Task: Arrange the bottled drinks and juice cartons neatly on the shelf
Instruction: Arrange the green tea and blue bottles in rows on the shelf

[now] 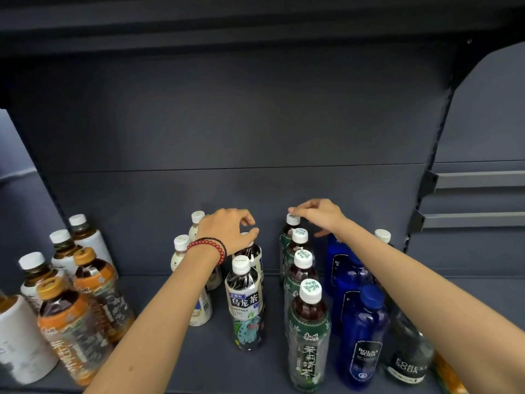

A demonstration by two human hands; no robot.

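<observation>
Bottled drinks (99,282) stand in loose groups on the dark grey shelf (216,371). At the far left a white-wrapped bottle (20,342) is cut off by the frame edge. Behind it stand three white-capped tea bottles (31,260) and two orange-capped tea bottles (65,331). Next come three cream-labelled bottles (181,243), the nearest mostly hidden under the left forearm. The left hand (227,231), a red bead bracelet (206,242) on its wrist, curls thumb and fingers round the covered cap of the rear oolong tea bottle (254,253). The front oolong tea bottle (245,297) stands free just before it. Four jasmine tea bottles (308,331) form a straight row front to back. The right hand (318,214) has bent fingertips on the rearmost one's cap, its thumb apart, so whether it grips cannot be told. Then come three blue Bolsa Soda bottles (363,345), two partly behind the right arm, a clear soda bottle (406,354), and a white cap (382,236) whose bottle is hidden. An orange pack (450,373) is cropped at the corner
</observation>
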